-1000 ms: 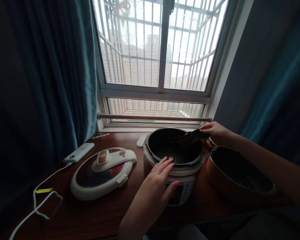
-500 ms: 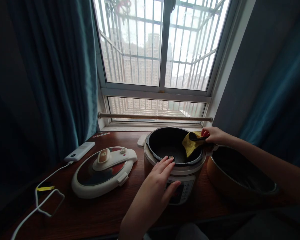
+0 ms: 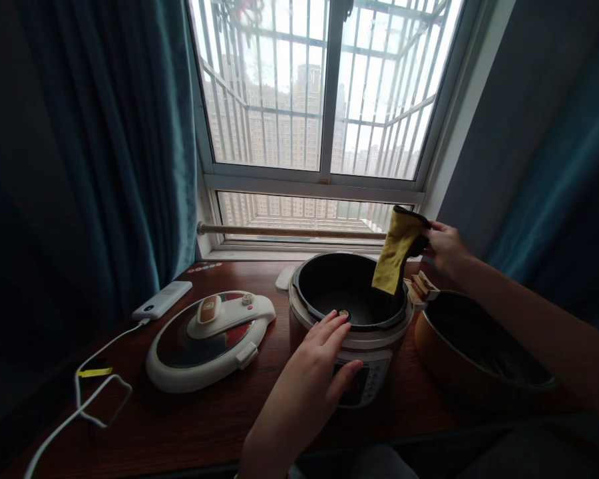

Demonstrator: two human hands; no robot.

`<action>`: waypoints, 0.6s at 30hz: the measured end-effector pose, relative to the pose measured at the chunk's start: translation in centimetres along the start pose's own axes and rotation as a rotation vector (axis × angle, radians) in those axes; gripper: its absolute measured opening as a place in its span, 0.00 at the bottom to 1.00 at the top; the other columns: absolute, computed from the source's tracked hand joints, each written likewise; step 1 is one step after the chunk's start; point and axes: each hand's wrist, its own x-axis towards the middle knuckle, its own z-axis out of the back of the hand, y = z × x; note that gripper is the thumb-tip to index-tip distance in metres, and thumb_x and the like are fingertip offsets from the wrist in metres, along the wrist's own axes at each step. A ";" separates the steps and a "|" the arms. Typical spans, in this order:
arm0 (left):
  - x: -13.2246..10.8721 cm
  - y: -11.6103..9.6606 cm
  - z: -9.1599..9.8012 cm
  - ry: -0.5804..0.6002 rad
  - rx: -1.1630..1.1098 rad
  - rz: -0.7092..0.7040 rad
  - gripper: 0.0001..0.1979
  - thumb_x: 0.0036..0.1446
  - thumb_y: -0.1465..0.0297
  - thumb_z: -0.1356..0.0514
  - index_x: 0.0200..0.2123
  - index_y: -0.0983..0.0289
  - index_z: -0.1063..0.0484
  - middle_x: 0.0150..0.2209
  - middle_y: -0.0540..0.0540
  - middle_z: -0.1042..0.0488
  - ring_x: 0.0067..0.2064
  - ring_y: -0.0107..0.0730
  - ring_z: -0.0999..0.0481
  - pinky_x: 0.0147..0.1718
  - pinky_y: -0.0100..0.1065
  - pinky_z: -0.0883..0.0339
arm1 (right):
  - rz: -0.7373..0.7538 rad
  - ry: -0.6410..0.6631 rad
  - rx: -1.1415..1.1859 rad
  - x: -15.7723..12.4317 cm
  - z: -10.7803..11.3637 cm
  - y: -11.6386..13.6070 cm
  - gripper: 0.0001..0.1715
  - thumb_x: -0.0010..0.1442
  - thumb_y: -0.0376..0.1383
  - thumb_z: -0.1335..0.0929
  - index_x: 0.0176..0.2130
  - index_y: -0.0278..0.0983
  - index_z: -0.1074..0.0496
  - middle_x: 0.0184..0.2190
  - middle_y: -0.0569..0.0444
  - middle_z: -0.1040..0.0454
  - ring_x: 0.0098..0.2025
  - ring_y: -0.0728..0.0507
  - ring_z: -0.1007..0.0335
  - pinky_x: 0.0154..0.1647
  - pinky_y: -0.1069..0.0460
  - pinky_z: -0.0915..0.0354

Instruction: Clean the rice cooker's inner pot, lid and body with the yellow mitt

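Observation:
A pressure cooker [image 3: 350,339] with a dark inside stands uncovered on the table below the window. Fingers spread, my left hand [image 3: 315,369] rests against its front rim, above the control panel [image 3: 362,380]. My right hand [image 3: 446,246] pinches the upper corner of a yellow cleaning cloth [image 3: 396,256] with a dark backing. The cloth hangs down over the cooker's right rim, its lower edge at the mouth. Left of the cooker lies its cream-coloured lid [image 3: 210,339], handle side up. To the right is a wide pot [image 3: 484,339], dark inside, under my right forearm.
A white power bank [image 3: 162,301] with a white cable [image 3: 110,342] lies at the table's left. Behind the wooden table [image 3: 214,426] are a horizontal rod [image 3: 294,232] and the barred window [image 3: 267,100]. Blue curtains [image 3: 124,146] hang at both sides.
My right hand has lifted the cloth up out of the cooker's right inner side, so it now hangs above the rim. The cooker's right side handle has come into view. My left hand has stayed in place.

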 end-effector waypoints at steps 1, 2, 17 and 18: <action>0.0 0.0 0.0 -0.001 -0.001 -0.003 0.24 0.60 0.64 0.48 0.59 0.64 0.41 0.63 0.56 0.44 0.64 0.35 0.48 0.60 0.41 0.46 | -0.025 -0.059 0.088 0.3 -0.5 0.7 0.16 0.49 0.34 0.35 0.41 0.37 0.30 0.27 0.54 0.26 0.24 0.47 0.31 0.22 0.53 0.33; 0.0 0.0 0.0 -0.002 -0.001 -0.004 0.24 0.60 0.64 0.48 0.59 0.64 0.41 0.63 0.56 0.44 0.64 0.35 0.48 0.60 0.41 0.46 | -0.036 -0.097 0.157 0.4 -1.0 1.4 0.16 0.49 0.34 0.34 0.41 0.38 0.30 0.28 0.54 0.26 0.25 0.48 0.31 0.22 0.54 0.34; 0.2 1.8 0.5 -0.312 -0.088 0.048 0.16 0.61 0.65 0.49 0.49 0.62 0.30 0.54 0.56 0.30 0.55 0.34 0.32 0.54 0.37 0.37 | -0.130 0.970 -0.282 -10.8 -6.5 0.9 0.16 0.47 0.43 0.37 0.19 0.34 0.34 0.17 0.57 0.37 0.21 0.52 0.45 0.22 0.55 0.49; 0.3 2.1 0.5 -0.350 -0.083 0.046 0.15 0.61 0.65 0.49 0.48 0.62 0.30 0.53 0.56 0.30 0.55 0.34 0.32 0.55 0.38 0.37 | -0.180 1.000 -0.260 -11.1 -6.5 1.0 0.23 0.50 0.48 0.38 0.17 0.34 0.35 0.18 0.55 0.35 0.22 0.51 0.44 0.23 0.55 0.48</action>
